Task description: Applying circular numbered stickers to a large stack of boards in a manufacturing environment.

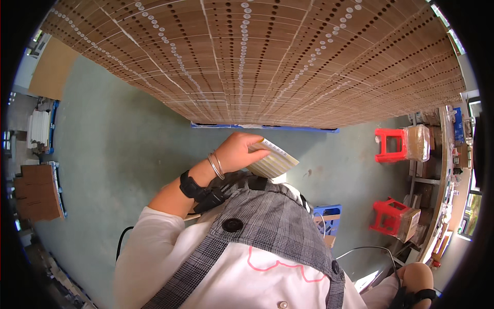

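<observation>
My left hand (pixel 241 152) is closed on a thin sticker sheet (pixel 274 160), pinched at its left edge between thumb and fingers. The sheet is pale yellow with stripes, and a row of small marks runs along its far edge. It is tilted in front of my grey checked apron. Beyond it rises a tall wall of stacked brown cardboard boxes (pixel 283 56), with rows of dark round holes and columns of white round stickers. My right arm (pixel 417 278) shows only at the lower right rim, with a black strap. The right hand is out of view.
A blue pallet (pixel 298 129) lies under the stack. Two red plastic stools (pixel 389 145) with packages beside them stand at right, near a long workbench (pixel 437 206). A blue crate-like thing (pixel 329 219) is beside me. Brown cardboard (pixel 37 192) stands at the left.
</observation>
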Motion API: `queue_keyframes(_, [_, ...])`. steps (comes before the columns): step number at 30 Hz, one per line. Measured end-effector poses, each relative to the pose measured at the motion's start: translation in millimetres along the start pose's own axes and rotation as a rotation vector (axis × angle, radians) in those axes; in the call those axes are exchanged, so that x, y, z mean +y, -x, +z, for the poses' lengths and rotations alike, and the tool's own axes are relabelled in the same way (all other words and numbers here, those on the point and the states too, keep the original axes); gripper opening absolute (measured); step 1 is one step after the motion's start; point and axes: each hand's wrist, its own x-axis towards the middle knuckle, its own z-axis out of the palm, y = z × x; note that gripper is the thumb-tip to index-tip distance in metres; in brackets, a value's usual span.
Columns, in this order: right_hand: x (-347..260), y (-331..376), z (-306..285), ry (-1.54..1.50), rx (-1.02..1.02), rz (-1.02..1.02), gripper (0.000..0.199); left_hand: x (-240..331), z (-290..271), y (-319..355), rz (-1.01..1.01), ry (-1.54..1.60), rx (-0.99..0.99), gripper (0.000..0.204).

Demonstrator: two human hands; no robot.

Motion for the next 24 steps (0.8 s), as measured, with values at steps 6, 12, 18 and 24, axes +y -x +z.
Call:
queue_keyframes(6, [-58, 40, -19, 0.027, 0.076, -0.032, 0.026, 30, 57, -24, 0.057, -0.105, -0.016, 0.027])
queue_keyframes(12, [-99, 61, -22, 0.083, 0.105, -0.065, 0.025, 64, 63, -32, 0.044, -0.173, 0.03, 0.025])
queue_keyframes(18, [-122, 59, -14, 0.136, 0.065, -0.103, 0.025, 88, 46, -42, -0.106, 0.131, 0.15, 0.02])
queue_keyframes(24, [-48, 140, -36, 0.921, 0.516, 0.688, 0.005, 120, 45, -44, -0.102, 0.197, 0.167, 0.021])
